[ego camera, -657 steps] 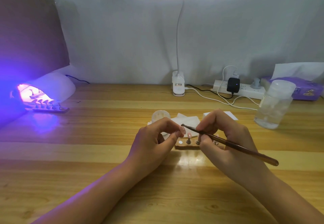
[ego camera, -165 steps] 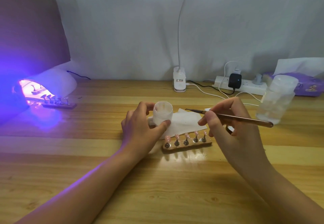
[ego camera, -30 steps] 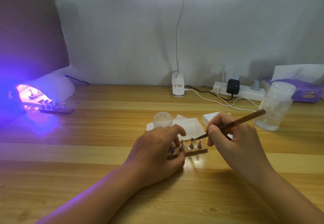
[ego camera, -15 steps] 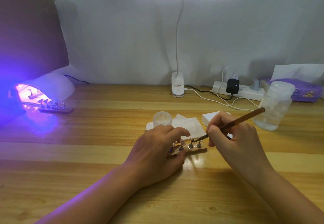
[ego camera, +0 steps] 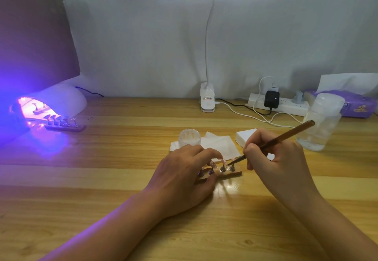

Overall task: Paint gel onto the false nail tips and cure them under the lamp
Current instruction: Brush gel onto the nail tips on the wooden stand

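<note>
Glowing violet at the far left of the table (ego camera: 81,179), the curing lamp (ego camera: 61,101) had one strip of tips (ego camera: 64,127) lying at its mouth, partly in the light. Nearer the middle, a small jar (ego camera: 189,139) stood at the edge of a white wipe (ego camera: 221,145), just behind the work. In front of it the left hand (ego camera: 184,181) covered the left end of a wooden holder (ego camera: 231,174), its grip clenched on the block, fingers curled over the far edge and thumb against the near one. The false nail tips (ego camera: 223,161) stood on pegs along that holder; the two at the right end were uncovered, the rest mostly hidden by fingers. The brush (ego camera: 282,138) slanted in from the right with its fine point among those two tips, though which one it touched could not be told. The right hand (ego camera: 280,164) had its grip pinched round the handle low down, like a pen. Behind it stood a clear bottle (ego camera: 321,121).

The step appeared to be laying gel on a single tip. Done well, it would need the holder pinned flat, the painting hand braced on the table, and light strokes from base to free edge, so that a thin, even coat stayed off the peg and the neighbouring tip.
</note>
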Tool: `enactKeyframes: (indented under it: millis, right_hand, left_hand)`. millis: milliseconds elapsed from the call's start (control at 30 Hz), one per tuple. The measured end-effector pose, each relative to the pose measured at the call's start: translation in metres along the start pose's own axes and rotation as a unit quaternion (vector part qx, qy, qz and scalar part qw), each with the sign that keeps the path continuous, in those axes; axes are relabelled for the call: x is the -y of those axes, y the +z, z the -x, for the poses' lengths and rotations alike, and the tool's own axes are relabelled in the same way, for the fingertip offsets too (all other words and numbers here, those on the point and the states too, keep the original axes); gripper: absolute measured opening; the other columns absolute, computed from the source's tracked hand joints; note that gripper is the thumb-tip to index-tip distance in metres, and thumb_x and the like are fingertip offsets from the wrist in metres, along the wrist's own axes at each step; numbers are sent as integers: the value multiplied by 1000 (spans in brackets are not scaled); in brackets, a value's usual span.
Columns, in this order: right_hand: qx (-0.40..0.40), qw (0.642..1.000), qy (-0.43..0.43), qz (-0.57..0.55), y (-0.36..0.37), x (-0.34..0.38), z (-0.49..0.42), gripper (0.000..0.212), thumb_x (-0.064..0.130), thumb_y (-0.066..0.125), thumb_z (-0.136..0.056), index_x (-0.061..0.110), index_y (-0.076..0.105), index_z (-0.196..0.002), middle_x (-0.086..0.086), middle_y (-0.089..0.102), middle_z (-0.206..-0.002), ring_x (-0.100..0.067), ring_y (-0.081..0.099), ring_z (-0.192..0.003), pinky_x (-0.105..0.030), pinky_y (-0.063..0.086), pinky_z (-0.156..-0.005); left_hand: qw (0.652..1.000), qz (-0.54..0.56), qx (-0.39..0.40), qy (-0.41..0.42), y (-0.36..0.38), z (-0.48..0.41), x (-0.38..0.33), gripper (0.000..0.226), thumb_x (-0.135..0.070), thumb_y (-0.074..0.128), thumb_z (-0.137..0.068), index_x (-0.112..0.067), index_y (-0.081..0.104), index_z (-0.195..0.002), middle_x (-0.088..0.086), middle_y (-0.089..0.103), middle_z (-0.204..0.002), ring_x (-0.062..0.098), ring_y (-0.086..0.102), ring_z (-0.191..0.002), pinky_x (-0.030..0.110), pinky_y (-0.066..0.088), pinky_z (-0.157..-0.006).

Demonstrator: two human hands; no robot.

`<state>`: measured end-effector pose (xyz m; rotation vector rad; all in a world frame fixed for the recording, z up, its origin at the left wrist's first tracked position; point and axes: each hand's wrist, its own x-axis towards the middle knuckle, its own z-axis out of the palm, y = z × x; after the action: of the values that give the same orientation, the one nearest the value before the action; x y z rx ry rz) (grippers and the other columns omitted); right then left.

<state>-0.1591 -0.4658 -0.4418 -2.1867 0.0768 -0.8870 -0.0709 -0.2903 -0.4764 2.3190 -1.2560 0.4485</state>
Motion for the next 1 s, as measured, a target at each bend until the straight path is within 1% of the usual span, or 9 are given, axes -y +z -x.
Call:
enactKeyframes:
  millis: [100,167,333,433,567,667,767,867,1000]
  right_hand:
    - [-19,1000,-6,-6,1,0,-1,14,24,54,-85,21,62,-73,6,62,-57,-12,63,-62,-32,51,-58]
    - [-13,1000,-5,-9,3,0,-1,14,27,53,-85,22,62,-75,8,63,-58,-10,64,-64,-28,50,-59]
    - [11,1000,4,1,4,1,1,15,28,54,-83,20,62,-74,6,64,-60,-11,64,-62,-38,56,-62]
    - [15,1000,7,-1,3,1,1,13,26,55,-81,21,61,-71,6,62,-57,-12,63,-60,-39,56,-61]
    - [17,1000,10,5,2,1,1,14,21,57,-82,20,61,-69,2,61,-56,-14,62,-58,-43,55,-61]
    - [1,1000,6,-1,2,1,1,14,23,55,-80,20,61,-68,3,60,-55,-15,61,-58,-45,54,-60]
    - [-13,1000,-4,0,1,0,0,15,25,54,-83,21,62,-71,4,62,-57,-13,63,-60,-42,54,-59]
    - [2,1000,2,2,3,0,0,15,27,55,-86,21,63,-75,4,64,-59,-13,64,-61,-42,55,-61]
    - [11,1000,10,-1,3,0,1,14,25,55,-83,20,61,-71,5,63,-57,-13,64,-60,-41,56,-61]
  left_hand:
    - [1000,-2,-2,3,0,0,0,32,-42,59,-88,-39,57,-120,-17,61,-98,5,55,-90,28,49,-72]
    - [1000,-1,-3,6,0,0,1,32,-42,59,-88,-39,57,-120,-17,61,-98,4,55,-90,28,49,-71]
    - [1000,-3,-5,9,1,0,2,32,-42,59,-87,-39,57,-119,-17,61,-97,3,55,-87,27,50,-69]
    - [1000,-2,-8,10,2,0,2,32,-42,59,-87,-39,57,-119,-18,62,-96,2,55,-84,26,49,-67]
    - [1000,-3,-8,8,3,0,3,32,-44,58,-86,-40,56,-119,-18,61,-96,1,54,-84,25,49,-67]
    - [1000,-3,-8,9,3,0,3,32,-44,58,-86,-40,55,-118,-18,60,-95,1,53,-83,25,49,-67]
    - [1000,-4,-8,8,3,0,3,33,-44,57,-86,-41,54,-119,-19,60,-96,0,52,-84,24,48,-66]
    - [1000,-3,-1,10,2,-1,3,33,-44,56,-87,-40,55,-119,-18,61,-96,1,53,-85,25,48,-68]
    - [1000,9,-2,3,2,0,2,32,-44,58,-86,-40,56,-118,-19,62,-96,1,53,-84,26,49,-69]
